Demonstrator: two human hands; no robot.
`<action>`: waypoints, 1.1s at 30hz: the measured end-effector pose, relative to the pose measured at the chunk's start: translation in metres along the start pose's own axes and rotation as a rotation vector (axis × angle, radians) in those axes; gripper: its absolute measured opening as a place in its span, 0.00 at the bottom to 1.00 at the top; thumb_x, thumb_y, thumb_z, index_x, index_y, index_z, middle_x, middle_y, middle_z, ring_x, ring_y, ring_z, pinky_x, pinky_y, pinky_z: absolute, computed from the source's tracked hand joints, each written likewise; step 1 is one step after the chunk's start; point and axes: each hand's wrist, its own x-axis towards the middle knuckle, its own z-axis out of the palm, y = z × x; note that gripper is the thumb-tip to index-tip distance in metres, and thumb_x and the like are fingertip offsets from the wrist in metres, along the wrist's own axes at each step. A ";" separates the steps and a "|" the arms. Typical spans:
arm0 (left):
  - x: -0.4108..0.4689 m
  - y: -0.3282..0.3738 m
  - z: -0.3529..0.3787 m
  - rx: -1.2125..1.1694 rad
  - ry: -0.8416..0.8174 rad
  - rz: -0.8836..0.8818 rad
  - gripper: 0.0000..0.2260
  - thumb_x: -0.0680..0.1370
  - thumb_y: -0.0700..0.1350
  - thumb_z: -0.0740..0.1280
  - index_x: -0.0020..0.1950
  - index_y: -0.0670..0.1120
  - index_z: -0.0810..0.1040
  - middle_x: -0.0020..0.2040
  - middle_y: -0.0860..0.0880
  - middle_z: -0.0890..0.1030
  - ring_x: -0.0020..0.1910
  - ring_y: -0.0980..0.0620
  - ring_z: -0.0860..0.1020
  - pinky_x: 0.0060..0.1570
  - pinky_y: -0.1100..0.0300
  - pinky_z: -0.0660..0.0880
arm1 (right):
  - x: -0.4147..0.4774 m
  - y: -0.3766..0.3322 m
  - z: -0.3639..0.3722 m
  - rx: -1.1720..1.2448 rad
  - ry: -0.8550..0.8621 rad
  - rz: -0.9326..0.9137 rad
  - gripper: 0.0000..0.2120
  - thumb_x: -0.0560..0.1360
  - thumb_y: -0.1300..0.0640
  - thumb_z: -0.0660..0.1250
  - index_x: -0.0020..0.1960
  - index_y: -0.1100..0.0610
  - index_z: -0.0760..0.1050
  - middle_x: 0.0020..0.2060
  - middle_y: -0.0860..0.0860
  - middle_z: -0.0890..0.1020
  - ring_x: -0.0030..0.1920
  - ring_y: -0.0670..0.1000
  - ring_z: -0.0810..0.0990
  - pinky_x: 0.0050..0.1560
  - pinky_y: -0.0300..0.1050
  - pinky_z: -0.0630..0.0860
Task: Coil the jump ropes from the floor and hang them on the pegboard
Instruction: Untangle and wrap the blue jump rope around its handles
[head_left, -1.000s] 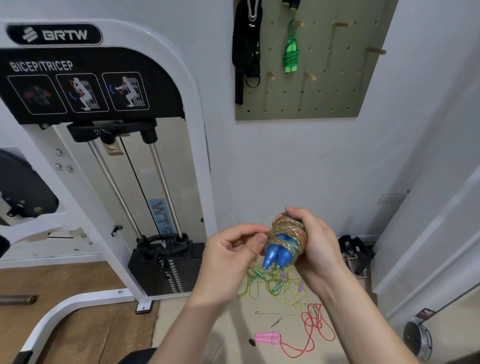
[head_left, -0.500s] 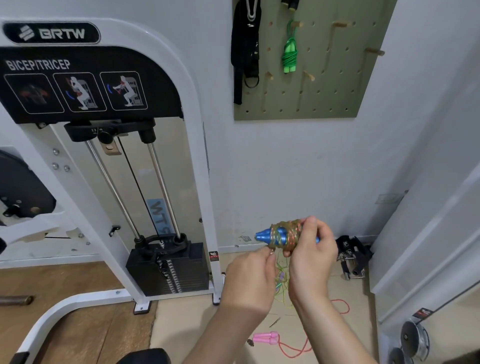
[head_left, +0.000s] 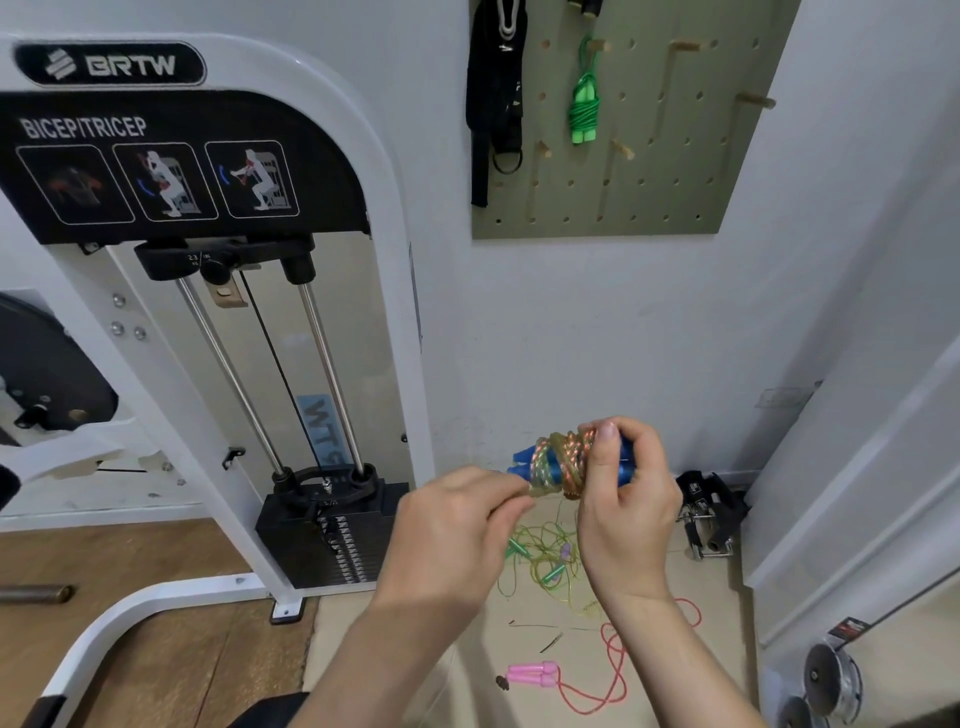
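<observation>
My right hand (head_left: 626, 499) grips a jump rope with blue handles (head_left: 553, 463), held sideways, its shiny rope coiled around the handles. My left hand (head_left: 457, 525) pinches the loose end of that rope just below the coil. On the floor under my hands lies a tangled yellow-green rope with green handles (head_left: 545, 558). Nearer me lies a red rope with pink handles (head_left: 535, 674). The olive pegboard (head_left: 670, 197) hangs on the wall above, with a coiled green rope (head_left: 584, 111) on one wooden peg.
A white bicep/tricep machine (head_left: 395, 270) with a black weight stack (head_left: 332, 535) stands at left. Black straps (head_left: 496, 98) hang at the pegboard's left edge. A black clamp-like object (head_left: 709, 512) sits by the wall at right. Chrome weights (head_left: 831, 675) are at bottom right.
The blue-handled bundle turned from pointing down to lying sideways and rose a little. My left hand dropped below it and now pinches the rope end.
</observation>
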 end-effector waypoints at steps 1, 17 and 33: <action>0.001 -0.001 -0.002 -0.039 0.002 -0.005 0.04 0.75 0.50 0.67 0.44 0.52 0.81 0.37 0.56 0.80 0.35 0.58 0.77 0.37 0.59 0.74 | 0.001 -0.002 -0.002 -0.009 -0.035 -0.024 0.07 0.79 0.51 0.59 0.47 0.52 0.74 0.38 0.43 0.80 0.37 0.47 0.78 0.39 0.44 0.74; 0.009 0.009 -0.026 -0.377 -0.038 -0.307 0.08 0.70 0.37 0.74 0.41 0.51 0.86 0.36 0.55 0.84 0.37 0.59 0.81 0.39 0.67 0.76 | 0.025 -0.018 -0.024 0.266 -1.093 0.566 0.17 0.74 0.47 0.69 0.57 0.57 0.81 0.51 0.54 0.84 0.51 0.52 0.83 0.53 0.50 0.79; 0.013 0.006 -0.039 -0.275 -0.185 -0.416 0.03 0.70 0.45 0.75 0.40 0.53 0.86 0.34 0.52 0.84 0.35 0.53 0.80 0.41 0.58 0.77 | 0.003 -0.043 -0.018 -0.698 -1.012 -0.348 0.18 0.73 0.51 0.64 0.61 0.43 0.67 0.54 0.43 0.74 0.57 0.50 0.75 0.48 0.47 0.73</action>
